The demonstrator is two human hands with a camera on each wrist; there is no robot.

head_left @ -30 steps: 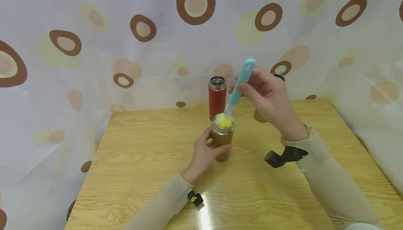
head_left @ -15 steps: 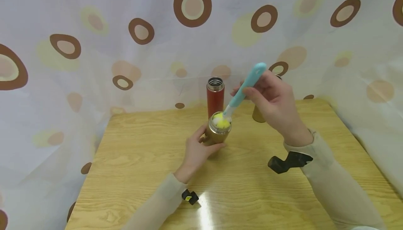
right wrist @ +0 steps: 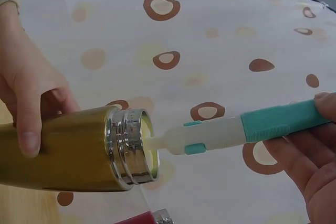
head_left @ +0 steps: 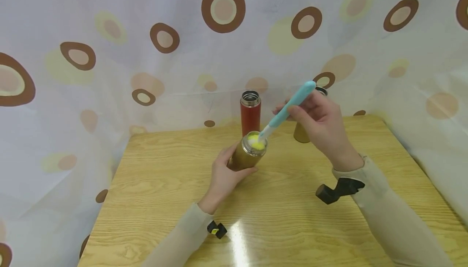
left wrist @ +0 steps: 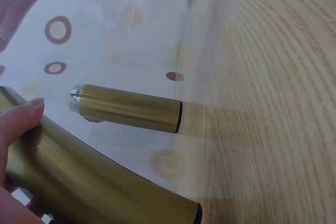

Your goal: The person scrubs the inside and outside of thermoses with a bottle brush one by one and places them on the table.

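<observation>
In the centre of the head view, the left hand (head_left: 224,175) is gripping a tilted gold bottle (head_left: 244,158), fingers curling round it; the right hand (head_left: 325,129) is pinching a blue-handled brush (head_left: 280,115), its yellow-and-white head (head_left: 256,142) sitting inside the mouth. Working well probably means bracing the bottle firmly, pushing along its axis, and avoiding the red bottle (head_left: 250,114) behind.

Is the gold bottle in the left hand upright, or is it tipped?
Tipped: in the head view, the gold bottle slants in the left hand, while the red bottle behind stands upright.
</observation>
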